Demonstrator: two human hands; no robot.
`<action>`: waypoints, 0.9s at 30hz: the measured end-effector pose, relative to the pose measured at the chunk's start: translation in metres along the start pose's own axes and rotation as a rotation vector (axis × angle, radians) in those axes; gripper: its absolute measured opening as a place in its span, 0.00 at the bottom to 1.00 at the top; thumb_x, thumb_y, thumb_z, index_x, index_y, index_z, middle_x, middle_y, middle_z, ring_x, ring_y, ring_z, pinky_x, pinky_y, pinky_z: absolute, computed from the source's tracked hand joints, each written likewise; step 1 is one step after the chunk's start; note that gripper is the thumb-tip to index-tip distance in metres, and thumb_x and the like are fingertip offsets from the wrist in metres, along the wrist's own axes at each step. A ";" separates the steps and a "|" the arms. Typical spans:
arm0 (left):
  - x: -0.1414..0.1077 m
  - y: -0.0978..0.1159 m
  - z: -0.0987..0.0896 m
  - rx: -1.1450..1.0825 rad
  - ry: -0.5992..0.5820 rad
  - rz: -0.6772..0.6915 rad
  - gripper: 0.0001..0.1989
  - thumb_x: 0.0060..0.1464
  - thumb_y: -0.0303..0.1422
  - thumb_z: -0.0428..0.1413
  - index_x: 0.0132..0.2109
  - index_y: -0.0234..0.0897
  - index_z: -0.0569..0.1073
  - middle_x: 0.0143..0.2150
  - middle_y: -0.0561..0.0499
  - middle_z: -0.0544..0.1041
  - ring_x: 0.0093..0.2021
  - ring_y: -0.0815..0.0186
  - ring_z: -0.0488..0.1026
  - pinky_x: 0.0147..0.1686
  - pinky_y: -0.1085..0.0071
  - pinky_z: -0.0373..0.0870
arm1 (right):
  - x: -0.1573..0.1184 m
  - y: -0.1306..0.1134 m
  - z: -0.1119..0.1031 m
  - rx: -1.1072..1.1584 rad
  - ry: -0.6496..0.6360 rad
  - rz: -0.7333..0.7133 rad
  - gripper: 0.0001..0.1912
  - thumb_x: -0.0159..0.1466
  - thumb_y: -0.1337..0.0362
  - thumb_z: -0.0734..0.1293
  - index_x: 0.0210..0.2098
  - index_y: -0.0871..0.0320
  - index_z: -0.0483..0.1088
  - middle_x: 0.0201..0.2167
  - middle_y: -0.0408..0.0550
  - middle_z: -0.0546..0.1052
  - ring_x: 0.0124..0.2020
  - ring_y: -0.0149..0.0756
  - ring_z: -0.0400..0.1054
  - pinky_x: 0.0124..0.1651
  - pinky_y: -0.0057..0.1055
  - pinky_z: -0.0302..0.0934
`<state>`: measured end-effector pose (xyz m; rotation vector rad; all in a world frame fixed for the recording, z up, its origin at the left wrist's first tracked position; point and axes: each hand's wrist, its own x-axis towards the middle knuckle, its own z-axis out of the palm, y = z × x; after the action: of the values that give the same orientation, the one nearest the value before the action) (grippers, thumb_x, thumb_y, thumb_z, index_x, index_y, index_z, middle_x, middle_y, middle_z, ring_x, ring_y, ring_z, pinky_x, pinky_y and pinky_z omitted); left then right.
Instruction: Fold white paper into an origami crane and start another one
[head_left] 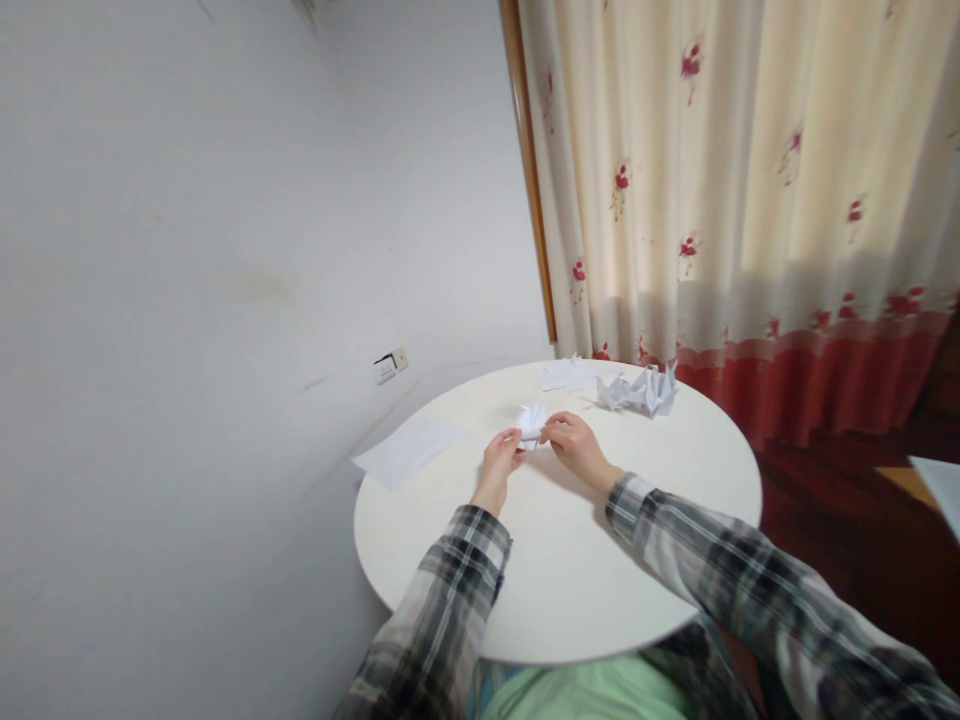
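Note:
A small piece of folded white paper (532, 424) is held just above the round white table (585, 570). My left hand (501, 463) grips its left side, fingers closed on it. At its right edge, the fingertips of my right hand (576, 444) are pinched together on the paper. Fan-like pleats or points stick up from the top of the folded piece; its finer folds are too small to tell.
Several folded paper pieces (641, 391) stand at the table's back right. White paper (574, 374) lies at the back, and a flat sheet (409, 450) overhangs the left edge slightly. The wall (225, 350) borders the left; a curtain (750, 200) hangs behind.

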<state>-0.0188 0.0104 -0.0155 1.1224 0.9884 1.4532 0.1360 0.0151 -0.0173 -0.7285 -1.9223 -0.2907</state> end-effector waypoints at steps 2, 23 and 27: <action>0.002 -0.002 -0.001 -0.010 0.009 0.029 0.19 0.38 0.40 0.59 0.37 0.33 0.69 0.32 0.49 0.72 0.27 0.74 0.67 0.27 0.77 0.63 | 0.000 -0.001 -0.001 0.042 0.019 0.020 0.14 0.52 0.79 0.58 0.25 0.57 0.70 0.28 0.47 0.73 0.36 0.35 0.62 0.38 0.32 0.57; 0.000 0.002 -0.001 0.135 0.021 0.108 0.20 0.37 0.41 0.59 0.36 0.33 0.69 0.30 0.49 0.73 0.29 0.71 0.68 0.27 0.76 0.61 | -0.001 0.000 0.008 0.663 -0.162 0.918 0.28 0.57 0.45 0.52 0.12 0.58 0.64 0.08 0.45 0.63 0.12 0.28 0.56 0.19 0.27 0.51; -0.002 0.003 -0.001 0.145 0.006 0.112 0.19 0.37 0.41 0.59 0.36 0.33 0.69 0.30 0.49 0.73 0.28 0.71 0.67 0.27 0.77 0.61 | 0.001 0.002 0.012 0.782 -0.149 1.003 0.21 0.54 0.51 0.58 0.13 0.59 0.62 0.08 0.41 0.60 0.11 0.26 0.52 0.16 0.25 0.46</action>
<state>-0.0203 0.0080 -0.0134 1.2967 1.0632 1.4930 0.1279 0.0232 -0.0224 -1.0525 -1.3853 1.0867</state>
